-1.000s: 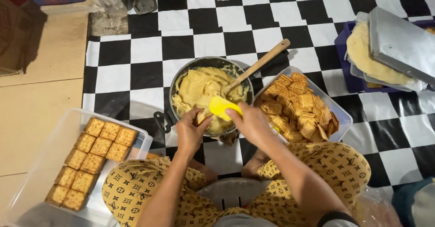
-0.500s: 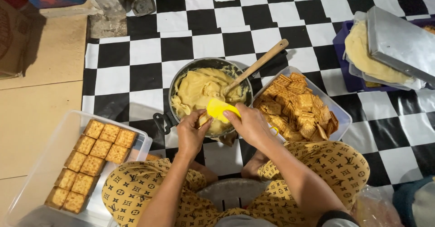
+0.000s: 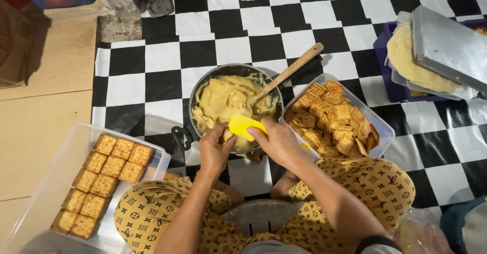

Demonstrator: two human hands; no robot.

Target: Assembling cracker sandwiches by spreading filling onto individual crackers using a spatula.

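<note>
Right hand (image 3: 278, 141) grips yellow spatula (image 3: 243, 125); left hand (image 3: 215, 150) pinches a brittle cracker (image 3: 227, 135) by its edges; cream looks soft.

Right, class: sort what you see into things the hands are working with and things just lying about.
In use:
left hand, holding something small I cannot make out
right hand with yellow spatula
pan of cream filling
wooden spoon
tub of loose crackers
tub of arranged crackers

Lying about:
metal tray
cardboard box

The yellow spatula (image 3: 242, 125) hides what the left hand (image 3: 215, 150) holds; the clear box (image 3: 66, 157) is cut off at the frame's bottom edge
</note>
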